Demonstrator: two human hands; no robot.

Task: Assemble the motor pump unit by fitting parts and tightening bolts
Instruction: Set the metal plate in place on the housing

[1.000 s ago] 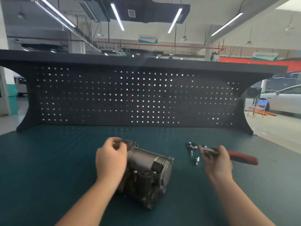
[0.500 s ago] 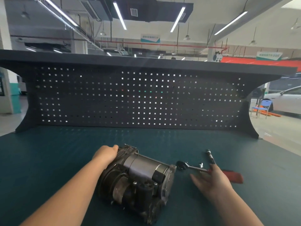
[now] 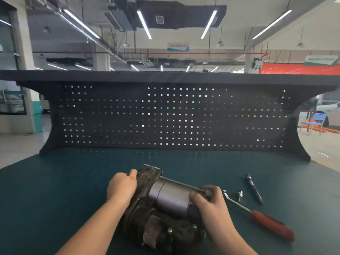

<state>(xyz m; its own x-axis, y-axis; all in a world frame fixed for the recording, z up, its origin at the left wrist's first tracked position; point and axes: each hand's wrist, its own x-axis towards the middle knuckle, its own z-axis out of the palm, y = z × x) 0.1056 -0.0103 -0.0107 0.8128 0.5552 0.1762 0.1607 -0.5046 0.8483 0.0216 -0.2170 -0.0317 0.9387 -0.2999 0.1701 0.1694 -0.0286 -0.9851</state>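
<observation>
Both hands grip the pump [image 3: 165, 205] on the tabletop [image 3: 55, 190], left hand [image 3: 122, 187] curled round its dark end, right hand [image 3: 211, 203] clasping the motor end; ratchet [image 3: 257, 216] lies just right.

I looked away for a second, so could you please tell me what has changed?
The right hand let go of the ratchet, which now lies on the bench, and took hold of the motor pump's right end. The left hand stays on its left end.

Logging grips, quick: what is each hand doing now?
Left hand: grips the motor pump unit at its left end.
Right hand: grips its right end.
</observation>
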